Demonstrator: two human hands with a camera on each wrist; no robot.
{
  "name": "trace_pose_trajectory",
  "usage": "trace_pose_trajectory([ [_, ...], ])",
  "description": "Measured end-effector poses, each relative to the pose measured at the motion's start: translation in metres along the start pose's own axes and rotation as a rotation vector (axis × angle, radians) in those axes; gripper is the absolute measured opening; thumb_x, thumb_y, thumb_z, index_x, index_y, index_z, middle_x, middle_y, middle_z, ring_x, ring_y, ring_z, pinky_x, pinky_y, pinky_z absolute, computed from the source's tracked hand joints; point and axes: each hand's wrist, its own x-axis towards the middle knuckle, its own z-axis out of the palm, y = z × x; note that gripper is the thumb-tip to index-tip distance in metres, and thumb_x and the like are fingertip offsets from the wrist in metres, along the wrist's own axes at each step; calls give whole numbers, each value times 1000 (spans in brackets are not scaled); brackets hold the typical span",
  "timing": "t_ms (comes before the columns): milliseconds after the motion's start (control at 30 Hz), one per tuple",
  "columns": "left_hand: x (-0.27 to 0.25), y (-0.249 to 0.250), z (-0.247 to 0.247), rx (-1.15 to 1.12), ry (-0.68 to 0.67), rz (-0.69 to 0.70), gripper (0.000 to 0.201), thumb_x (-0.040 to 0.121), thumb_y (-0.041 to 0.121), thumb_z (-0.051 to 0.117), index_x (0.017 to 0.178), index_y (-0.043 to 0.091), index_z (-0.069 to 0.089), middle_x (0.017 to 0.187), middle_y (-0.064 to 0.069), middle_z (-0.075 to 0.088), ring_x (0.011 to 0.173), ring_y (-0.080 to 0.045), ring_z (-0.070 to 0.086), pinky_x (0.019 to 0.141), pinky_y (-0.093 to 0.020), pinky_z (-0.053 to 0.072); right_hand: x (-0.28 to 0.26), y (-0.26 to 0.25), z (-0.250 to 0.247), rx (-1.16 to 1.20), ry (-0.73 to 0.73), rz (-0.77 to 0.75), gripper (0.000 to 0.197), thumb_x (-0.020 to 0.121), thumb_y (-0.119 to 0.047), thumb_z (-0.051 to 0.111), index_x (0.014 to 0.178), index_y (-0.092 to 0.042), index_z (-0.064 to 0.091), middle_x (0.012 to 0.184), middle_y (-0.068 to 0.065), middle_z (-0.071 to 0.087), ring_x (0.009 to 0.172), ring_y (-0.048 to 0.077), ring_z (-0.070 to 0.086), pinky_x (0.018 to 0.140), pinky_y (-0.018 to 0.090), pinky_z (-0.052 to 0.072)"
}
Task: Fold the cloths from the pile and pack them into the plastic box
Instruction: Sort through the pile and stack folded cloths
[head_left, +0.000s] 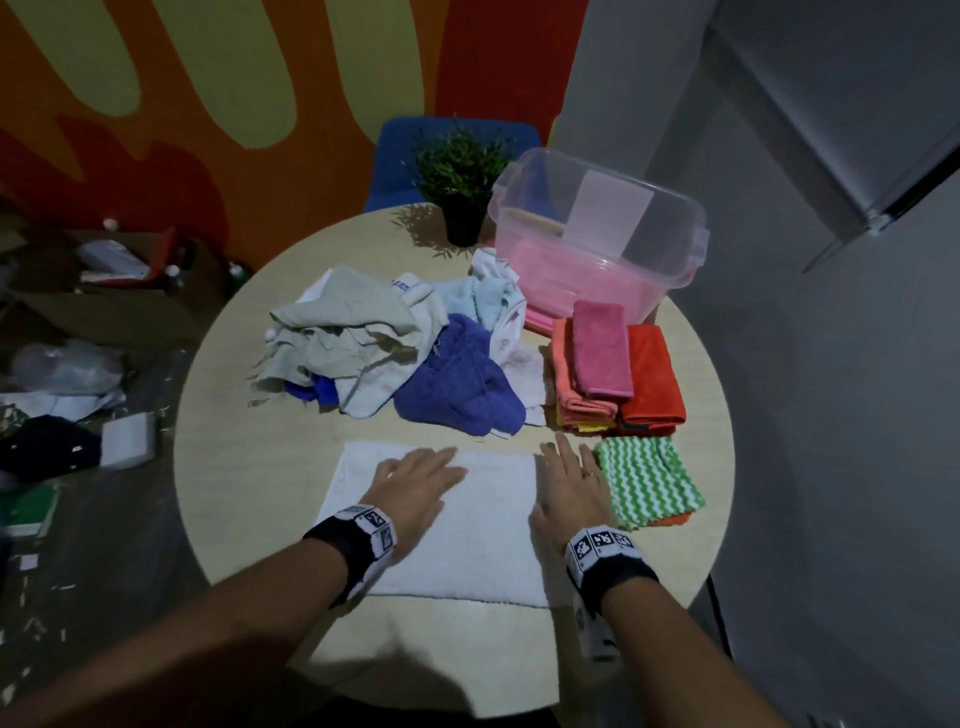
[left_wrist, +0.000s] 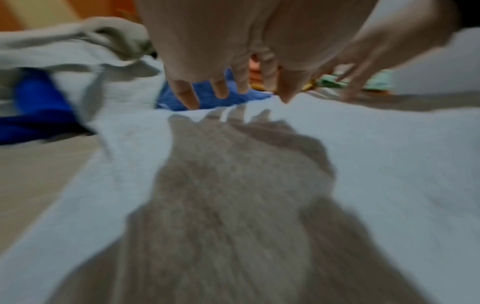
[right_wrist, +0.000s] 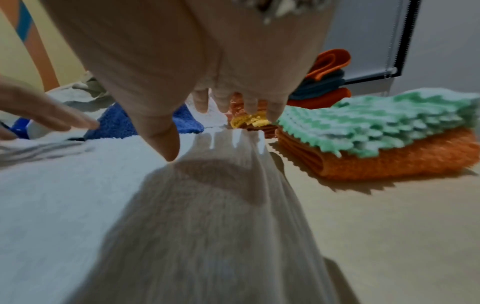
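A white towel (head_left: 483, 519) lies spread flat on the round table (head_left: 234, 389) in front of me. My left hand (head_left: 415, 486) lies flat on its left half with straight fingers (left_wrist: 184, 92). My right hand (head_left: 569, 486) lies flat along the towel's right edge (right_wrist: 259, 185), fingers (right_wrist: 161, 131) extended. Behind the towel sits the pile of unfolded cloths (head_left: 358, 338), grey, white and blue (head_left: 457, 384). The clear plastic box (head_left: 597, 244) stands at the back right with a pink bottom.
Folded cloths lie right of the pile: a pink one (head_left: 602, 348) on orange ones, a red one (head_left: 652, 379), and a green-white zigzag cloth (head_left: 649, 480) on an orange cloth (right_wrist: 389, 164). A potted plant (head_left: 460, 176) stands behind. Clutter covers the floor at left.
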Motion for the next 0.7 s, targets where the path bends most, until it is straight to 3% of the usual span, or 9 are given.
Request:
trace_pose_trajectory([
  [100,9,-28,-10,-32,8,-368,69,94,10,46,153,33,20,162,4,15,149,-24,13,117,-47,15,14,-4,-4,-39,-108,-35,81,86,-22,55,154,-29,12,158,-3,24,147,30,17,117,50,18],
  [200,7,-50,-16,-45,-97,-457,55,93,19,56,143,31,38,143,1,44,132,-26,39,109,-45,29,16,-9,-14,-141,-150,-38,55,85,-24,55,138,-29,41,132,0,53,128,31,41,108,49,25],
  [300,5,-56,-32,-178,-83,-395,19,85,24,65,103,19,67,109,-6,63,104,-29,61,84,-34,48,12,-5,-28,-115,-133,-85,37,79,-32,62,115,-26,60,117,0,58,115,28,51,99,41,37],
  [333,3,-57,-41,-268,-31,-379,9,78,20,68,87,18,66,96,-6,64,94,-30,63,73,-32,48,10,-3,-36,-30,-86,-85,33,74,-31,65,107,-26,63,109,0,61,109,27,55,92,37,41],
  [400,1,-57,-64,-429,113,-360,13,66,12,67,70,21,59,78,0,62,77,-25,61,63,-31,47,6,0,-59,211,40,-75,21,68,-22,70,88,-27,64,89,2,68,89,27,63,71,30,40],
  [467,-2,-54,-94,-531,225,-260,25,64,2,69,66,24,58,71,5,61,67,-12,58,60,-28,45,1,4,-85,410,162,-103,25,65,-10,75,78,-27,62,73,2,67,71,23,59,64,27,34],
  [533,-6,-51,-123,-579,243,-146,33,66,-4,72,66,26,58,68,9,60,61,-2,54,56,-18,40,-8,9,-109,501,269,-171,34,62,-1,75,73,-29,59,68,-3,63,65,18,56,60,26,34],
  [633,-13,-49,-141,-502,180,-57,32,67,-1,72,68,28,59,71,11,60,64,-1,54,58,-16,39,-21,19,-117,445,321,-228,33,58,-2,72,69,-29,57,72,-2,66,68,21,60,59,28,39],
  [700,-17,-47,-126,-407,66,-43,36,67,3,70,65,35,55,71,13,60,66,-1,53,61,-16,40,-25,27,-98,290,245,-219,23,59,-11,73,71,-27,64,77,0,69,74,26,64,63,31,47],
])
